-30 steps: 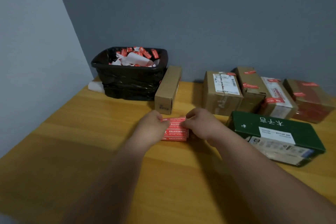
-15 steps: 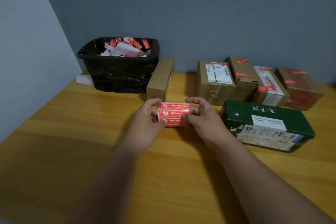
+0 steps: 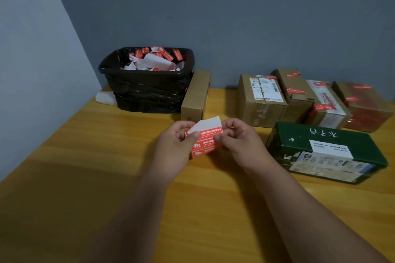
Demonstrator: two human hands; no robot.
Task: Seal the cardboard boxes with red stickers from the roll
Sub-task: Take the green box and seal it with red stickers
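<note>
A roll of red stickers (image 3: 206, 141) with white print is held above the wooden table (image 3: 85, 177) between both hands. My left hand (image 3: 176, 149) grips its left end, thumb on the front. My right hand (image 3: 239, 143) pinches its right end. A white strip of backing paper (image 3: 206, 123) sticks up from the roll's top. A plain narrow cardboard box (image 3: 195, 96) stands just behind the roll. A green box (image 3: 324, 149) with white labels lies to the right. Behind it, several brown boxes (image 3: 261, 100) carry red stickers.
A bin lined with a black bag (image 3: 147, 89) stands at the back left, full of white backing paper and red scraps. A white object (image 3: 104, 98) lies beside it against the left wall. Grey walls close the table's back and left sides.
The roll was lifted from the table and turned in both hands. A white end of backing paper now stands up from its top.
</note>
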